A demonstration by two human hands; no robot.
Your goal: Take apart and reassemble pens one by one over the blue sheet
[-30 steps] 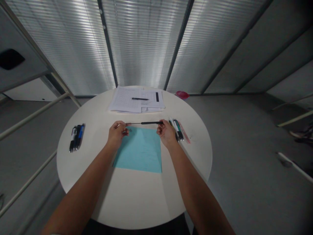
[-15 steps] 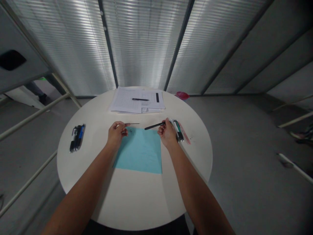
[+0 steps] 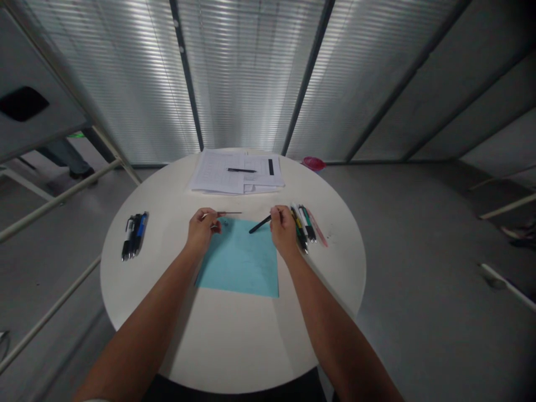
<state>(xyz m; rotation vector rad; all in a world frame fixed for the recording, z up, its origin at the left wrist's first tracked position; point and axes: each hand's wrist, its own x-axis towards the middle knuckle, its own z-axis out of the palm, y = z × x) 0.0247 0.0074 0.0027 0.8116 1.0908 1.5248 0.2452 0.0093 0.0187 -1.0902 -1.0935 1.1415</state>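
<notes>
My left hand (image 3: 201, 228) is closed in a pinch on a thin dark pen refill (image 3: 230, 213), which points right over the far edge of a light blue sheet (image 3: 240, 262). My right hand (image 3: 283, 229) is wrapped round a black pen barrel (image 3: 260, 224), its free end slanting down and left above the sheet. Small pen parts (image 3: 226, 222), too tiny to make out, lie by my left fingers on the sheet's far left corner. Beside my right hand several pens (image 3: 307, 224) lie in a row, with green, white and pink ones among them.
Several black and blue pens (image 3: 134, 235) lie together at the left of the round white table (image 3: 234, 346). A stack of printed papers (image 3: 218, 173) at the back bears a black pen (image 3: 242, 170). Metal rails (image 3: 58, 201) stand left; a person's leg (image 3: 73, 159) shows beyond them.
My right hand has turned and moved slightly left, so the pen barrel's free end now tilts further down toward the blue sheet. My left hand keeps the refill nearly still.
</notes>
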